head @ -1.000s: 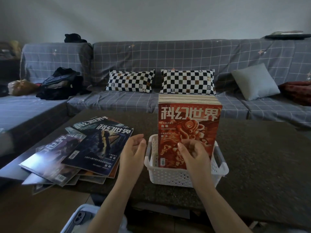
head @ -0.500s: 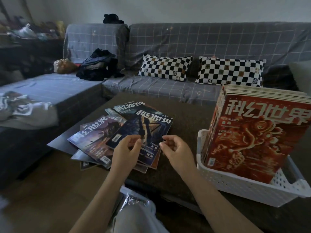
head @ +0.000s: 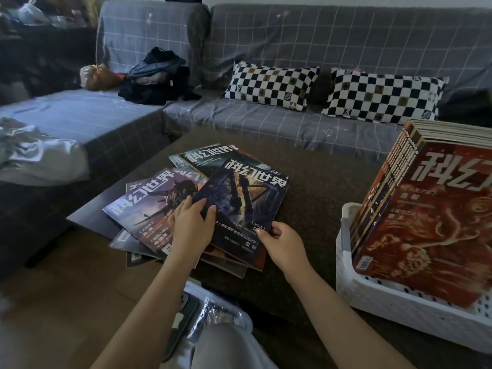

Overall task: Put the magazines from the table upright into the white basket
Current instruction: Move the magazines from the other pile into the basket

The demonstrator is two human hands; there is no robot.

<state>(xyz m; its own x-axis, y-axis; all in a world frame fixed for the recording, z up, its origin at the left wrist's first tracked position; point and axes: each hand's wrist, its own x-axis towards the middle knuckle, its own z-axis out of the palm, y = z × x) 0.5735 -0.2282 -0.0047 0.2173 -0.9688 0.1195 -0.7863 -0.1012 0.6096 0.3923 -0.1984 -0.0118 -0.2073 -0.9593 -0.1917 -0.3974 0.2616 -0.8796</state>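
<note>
We see the surface (head: 319,209), the basket (head: 399,310) at its right edge packed with upright magazines (head: 426,222), loose ones near the left edge. Our left hand (head: 191,227) lies flat on the top magazine (head: 247,201); right hand (head: 285,246) pinches its near corner.

Glossy paper magazines (head: 241,201) on a dark, rough-grained worktop (head: 319,187); white perforated plastic basket (head: 399,307); checked cloth sofa cover (head: 266,121).
</note>
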